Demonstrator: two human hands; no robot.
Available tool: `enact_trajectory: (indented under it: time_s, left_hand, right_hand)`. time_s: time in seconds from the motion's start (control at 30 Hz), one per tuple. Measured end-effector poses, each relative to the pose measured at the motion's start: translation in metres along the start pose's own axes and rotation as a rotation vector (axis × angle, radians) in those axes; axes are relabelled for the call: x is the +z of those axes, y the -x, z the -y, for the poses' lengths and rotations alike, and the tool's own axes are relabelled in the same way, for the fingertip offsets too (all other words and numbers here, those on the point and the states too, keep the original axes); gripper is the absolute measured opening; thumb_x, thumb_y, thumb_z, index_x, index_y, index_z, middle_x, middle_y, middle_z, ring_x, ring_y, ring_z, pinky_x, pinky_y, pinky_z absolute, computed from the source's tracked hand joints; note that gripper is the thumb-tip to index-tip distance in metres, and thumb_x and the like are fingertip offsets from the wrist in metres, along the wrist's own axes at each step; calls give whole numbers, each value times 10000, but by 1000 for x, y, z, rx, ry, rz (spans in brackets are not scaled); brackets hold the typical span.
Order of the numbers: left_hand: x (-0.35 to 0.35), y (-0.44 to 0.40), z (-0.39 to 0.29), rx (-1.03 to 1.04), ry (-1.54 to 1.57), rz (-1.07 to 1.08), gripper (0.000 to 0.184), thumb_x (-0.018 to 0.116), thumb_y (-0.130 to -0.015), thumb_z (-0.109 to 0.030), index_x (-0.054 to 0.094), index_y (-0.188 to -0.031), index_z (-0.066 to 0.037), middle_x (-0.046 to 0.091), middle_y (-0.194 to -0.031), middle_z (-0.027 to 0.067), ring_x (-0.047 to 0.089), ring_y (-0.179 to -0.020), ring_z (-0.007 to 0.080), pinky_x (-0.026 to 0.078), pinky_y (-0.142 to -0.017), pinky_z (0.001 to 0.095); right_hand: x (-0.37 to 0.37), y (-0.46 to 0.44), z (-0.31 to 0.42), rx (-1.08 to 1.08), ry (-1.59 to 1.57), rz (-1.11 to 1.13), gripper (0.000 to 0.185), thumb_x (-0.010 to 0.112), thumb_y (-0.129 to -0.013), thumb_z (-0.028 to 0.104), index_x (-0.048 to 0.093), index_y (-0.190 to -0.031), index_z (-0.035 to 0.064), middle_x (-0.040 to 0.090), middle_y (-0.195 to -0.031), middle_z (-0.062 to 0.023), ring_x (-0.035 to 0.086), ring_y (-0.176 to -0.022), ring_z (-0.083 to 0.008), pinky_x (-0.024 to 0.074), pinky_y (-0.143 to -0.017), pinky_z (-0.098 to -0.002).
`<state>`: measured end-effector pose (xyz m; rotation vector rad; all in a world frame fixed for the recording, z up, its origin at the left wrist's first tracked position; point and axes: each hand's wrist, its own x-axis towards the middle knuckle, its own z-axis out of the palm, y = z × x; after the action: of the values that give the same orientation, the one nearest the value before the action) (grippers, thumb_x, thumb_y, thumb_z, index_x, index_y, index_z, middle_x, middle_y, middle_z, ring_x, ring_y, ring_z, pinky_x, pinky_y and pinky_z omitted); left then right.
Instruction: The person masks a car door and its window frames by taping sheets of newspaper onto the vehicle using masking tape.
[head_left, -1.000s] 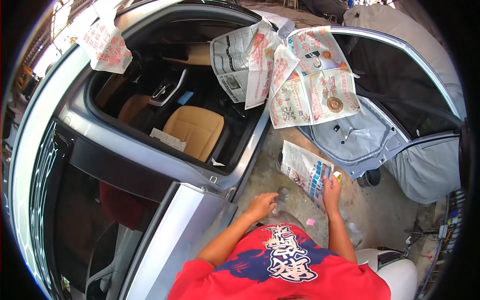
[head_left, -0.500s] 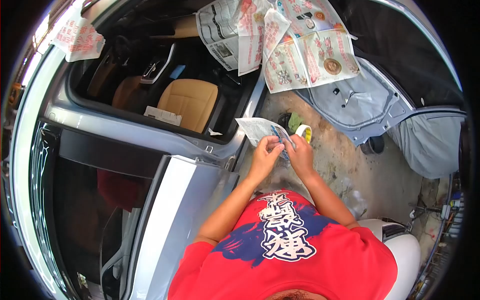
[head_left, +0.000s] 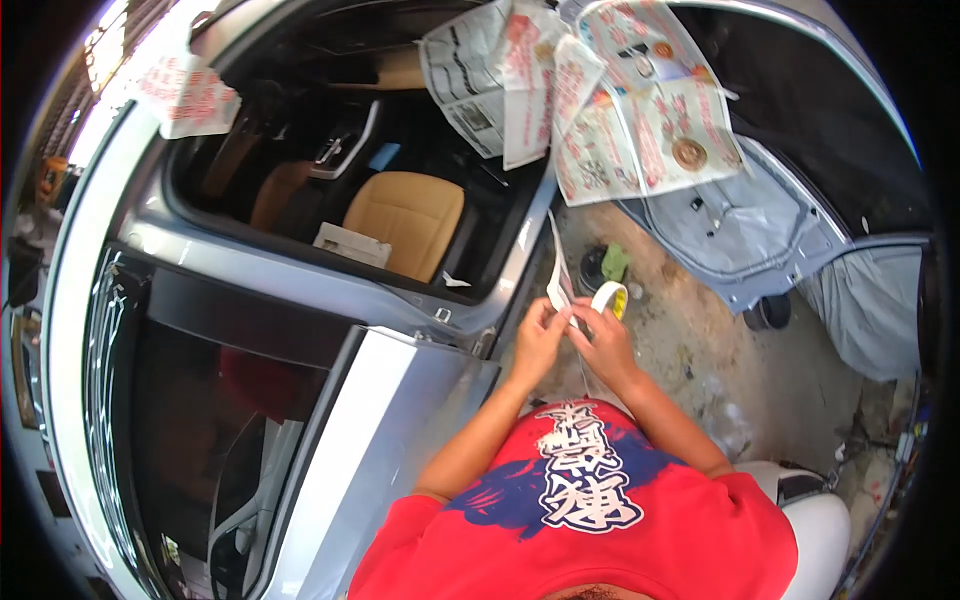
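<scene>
Pinching newspaper sheet [head_left: 561, 282] with left hand [head_left: 537, 345] and right hand [head_left: 608, 348], fingertips narrowly set; holding tape roll [head_left: 620, 303] in right. Suspending sheet edge-on near car sill [head_left: 517, 255]. Probably joining tape to paper; calling for steady edge alignment.

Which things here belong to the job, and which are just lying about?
Likely job:
newspaper sheet, in the left hand
tape roll, at the right hand
draped newspapers on the open door

Likely lying about:
white item on the tan seat
blue item inside the car
</scene>
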<state>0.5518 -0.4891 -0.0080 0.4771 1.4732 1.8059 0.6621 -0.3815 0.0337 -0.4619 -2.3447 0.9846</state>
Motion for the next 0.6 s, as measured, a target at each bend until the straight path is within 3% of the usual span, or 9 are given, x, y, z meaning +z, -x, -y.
enact_trajectory:
  time_s: [0.2,0.33,0.47,0.53,0.6]
  left_hand:
    - [2,5,-11,-42,177,-5,281,598,-1039,-227,585,-1233,-24,657,-1172,67,635,-1083,139,575,-874,319]
    - [5,3,-47,19,195,9,394,491,-1077,-347,529,-1314,-35,594,-1304,120,639,-1140,245,535,-989,424]
    - [16,30,-166,189,545,373,518,451,-1060,-416,440,-1418,-41,521,-1426,201,609,-1213,387,501,-1013,508]
    - [25,53,-218,352,561,598,527,438,-1059,-359,361,-1476,-46,380,-1542,232,592,-1210,474,496,-999,581]
    - [46,57,-250,432,537,806,506,440,-1058,-346,381,-1454,-37,403,-1493,232,598,-1172,461,503,-980,574]
  right_hand:
    - [-2,2,-12,2,-82,10,266,657,-857,34,678,-1122,32,683,-1170,-158,676,-1032,-361,544,-878,-412]
    - [-22,-8,-33,68,5,-92,247,588,-882,7,677,-1112,25,700,-1082,-176,676,-959,-369,527,-825,-421]
    - [-68,-19,-63,155,105,-232,236,585,-901,10,671,-1121,14,690,-1042,-207,660,-957,-389,512,-842,-428]
    - [-92,-19,-84,225,123,-255,228,587,-912,24,670,-1123,9,688,-1041,-214,658,-961,-388,508,-851,-427]
    - [-116,-22,-109,242,144,-278,224,589,-920,36,669,-1127,7,688,-1042,-215,659,-969,-382,505,-857,-424]
